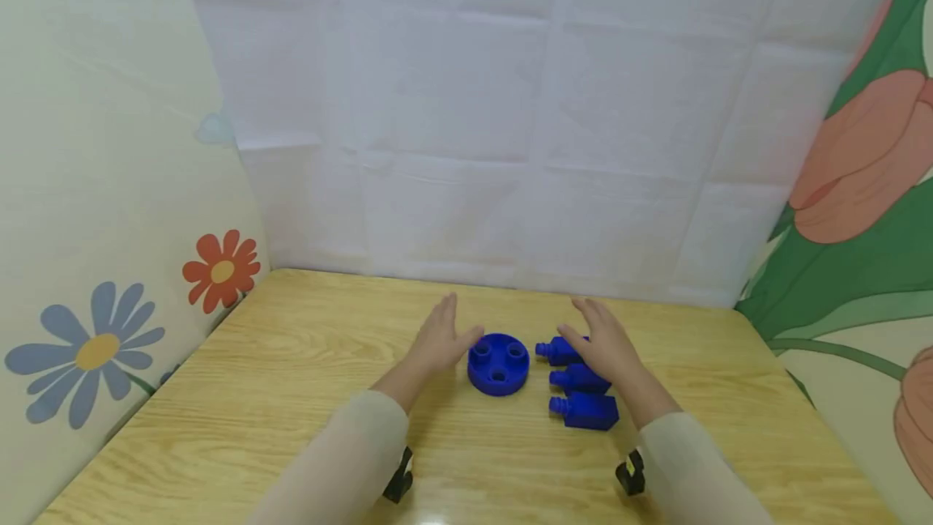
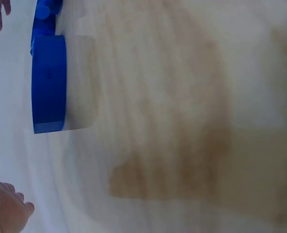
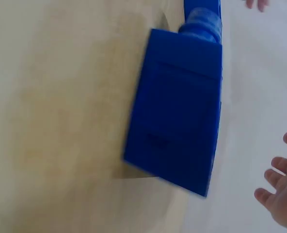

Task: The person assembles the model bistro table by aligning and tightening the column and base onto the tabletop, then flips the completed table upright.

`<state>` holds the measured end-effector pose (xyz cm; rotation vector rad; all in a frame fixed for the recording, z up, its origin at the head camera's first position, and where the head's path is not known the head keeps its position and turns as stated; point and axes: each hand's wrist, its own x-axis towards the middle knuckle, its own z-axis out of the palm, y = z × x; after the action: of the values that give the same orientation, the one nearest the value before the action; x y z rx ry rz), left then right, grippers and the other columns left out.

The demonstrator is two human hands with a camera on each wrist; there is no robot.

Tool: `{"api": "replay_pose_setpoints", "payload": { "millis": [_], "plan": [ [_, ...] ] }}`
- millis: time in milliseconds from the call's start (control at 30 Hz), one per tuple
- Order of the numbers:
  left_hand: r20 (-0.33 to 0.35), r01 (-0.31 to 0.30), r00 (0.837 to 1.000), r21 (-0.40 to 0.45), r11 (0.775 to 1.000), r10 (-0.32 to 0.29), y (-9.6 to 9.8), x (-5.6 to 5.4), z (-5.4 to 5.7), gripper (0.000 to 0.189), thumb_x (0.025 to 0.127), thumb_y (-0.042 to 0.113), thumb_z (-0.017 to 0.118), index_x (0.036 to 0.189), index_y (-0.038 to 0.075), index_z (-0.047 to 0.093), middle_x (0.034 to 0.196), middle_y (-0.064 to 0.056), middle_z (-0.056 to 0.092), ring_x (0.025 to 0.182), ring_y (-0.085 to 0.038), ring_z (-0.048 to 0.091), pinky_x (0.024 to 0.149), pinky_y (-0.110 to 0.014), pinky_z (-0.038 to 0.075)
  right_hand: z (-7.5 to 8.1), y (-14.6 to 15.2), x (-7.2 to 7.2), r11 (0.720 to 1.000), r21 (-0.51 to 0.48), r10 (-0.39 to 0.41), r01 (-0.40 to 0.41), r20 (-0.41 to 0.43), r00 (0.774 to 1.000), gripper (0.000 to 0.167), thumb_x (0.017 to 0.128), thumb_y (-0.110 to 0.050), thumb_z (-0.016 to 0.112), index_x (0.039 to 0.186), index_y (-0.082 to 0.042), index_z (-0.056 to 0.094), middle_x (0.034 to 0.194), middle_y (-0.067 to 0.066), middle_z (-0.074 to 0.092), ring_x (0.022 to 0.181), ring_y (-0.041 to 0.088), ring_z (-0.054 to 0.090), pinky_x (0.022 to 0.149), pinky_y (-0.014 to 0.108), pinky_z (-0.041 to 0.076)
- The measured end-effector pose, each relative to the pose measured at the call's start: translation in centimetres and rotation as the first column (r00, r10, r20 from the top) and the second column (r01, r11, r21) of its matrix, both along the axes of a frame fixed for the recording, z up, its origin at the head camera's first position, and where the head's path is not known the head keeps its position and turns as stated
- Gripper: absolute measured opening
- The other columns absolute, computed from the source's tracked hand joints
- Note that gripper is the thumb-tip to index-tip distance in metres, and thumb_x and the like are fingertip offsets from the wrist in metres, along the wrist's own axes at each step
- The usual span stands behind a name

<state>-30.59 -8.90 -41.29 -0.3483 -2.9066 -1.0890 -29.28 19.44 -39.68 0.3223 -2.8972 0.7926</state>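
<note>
A round blue holder (image 1: 499, 383) with three round sockets stands on the wooden table. To its right lie three blue bottle-shaped blocks on their sides in a column, their threaded necks pointing left; the nearest bottle (image 1: 592, 411) is fully visible. My left hand (image 1: 436, 340) hovers at the holder's left edge, fingers extended and thumb apart, holding nothing. Over the two farther bottles, my right hand (image 1: 607, 344) hangs with fingers extended and partly hides them. In the right wrist view one bottle (image 3: 177, 107) fills the middle, apart from the fingers (image 3: 279, 179).
The wooden table (image 1: 306, 379) reaches back to a white cloth (image 1: 452, 104). Flower-patterned cloth panels stand at the left and right. Each wrist wears a small black device, the left one (image 1: 398, 476) and the right one (image 1: 631, 474).
</note>
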Motion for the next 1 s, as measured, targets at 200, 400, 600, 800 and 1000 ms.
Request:
{"api": "replay_pose_setpoints", "payload": {
  "millis": [200,400,600,800,1000],
  "plan": [
    [0.089,0.039,0.995,0.165,0.986,-0.054,-0.3,1.2,-1.6,0.094,0.094,0.043,0.063,0.157,0.002,0.007,0.163,-0.020,0.011,0.150,-0.039,0.012,0.121,-0.054,0.014,-0.9,1.1,2.3,0.997,-0.057,0.057,-0.059,-0.044,0.997,0.063,0.098,-0.041,0.056,0.149,-0.007,0.039,0.154,0.023,0.035,0.142,0.045,0.031,0.113,0.063,0.028],
    [0.136,0.039,0.988,0.247,0.968,-0.074,-0.5,2.1,-3.0,0.098,0.088,0.041,0.071,0.157,0.004,0.012,0.160,-0.024,0.022,0.147,-0.042,0.022,0.118,-0.059,0.020,-1.6,1.7,3.7,0.993,-0.080,0.080,-0.088,-0.096,0.992,0.060,0.098,-0.038,0.058,0.145,-0.006,0.044,0.150,0.022,0.042,0.139,0.044,0.036,0.111,0.063,0.032],
    [0.137,0.029,0.988,0.322,0.946,-0.077,-0.1,2.7,-3.9,0.090,0.088,0.039,0.072,0.155,0.006,0.023,0.158,-0.023,0.027,0.146,-0.043,0.025,0.117,-0.061,0.021,-1.9,2.5,4.9,0.991,-0.111,0.060,-0.071,-0.094,0.994,0.058,0.097,-0.036,0.060,0.143,-0.004,0.046,0.148,0.022,0.044,0.137,0.044,0.039,0.109,0.063,0.034],
    [0.053,0.064,0.995,0.323,0.944,-0.085,0.6,2.5,-4.9,0.080,0.090,0.035,0.070,0.152,0.002,0.030,0.154,-0.023,0.036,0.143,-0.042,0.032,0.118,-0.056,0.025,-2.3,3.2,5.5,0.987,-0.146,0.060,-0.071,-0.073,0.996,0.055,0.093,-0.030,0.067,0.139,-0.002,0.051,0.141,0.021,0.050,0.131,0.043,0.046,0.106,0.060,0.040],
    [-0.058,0.102,0.994,0.245,0.964,-0.090,0.9,2.4,-5.4,0.070,0.091,0.030,0.069,0.147,0.000,0.041,0.148,-0.024,0.045,0.138,-0.043,0.039,0.115,-0.057,0.029,-3.1,4.0,6.1,0.973,-0.217,0.077,-0.077,-0.008,0.997,0.055,0.086,-0.029,0.076,0.132,-0.005,0.058,0.130,0.015,0.059,0.121,0.036,0.055,0.099,0.052,0.048]
  ]
}}
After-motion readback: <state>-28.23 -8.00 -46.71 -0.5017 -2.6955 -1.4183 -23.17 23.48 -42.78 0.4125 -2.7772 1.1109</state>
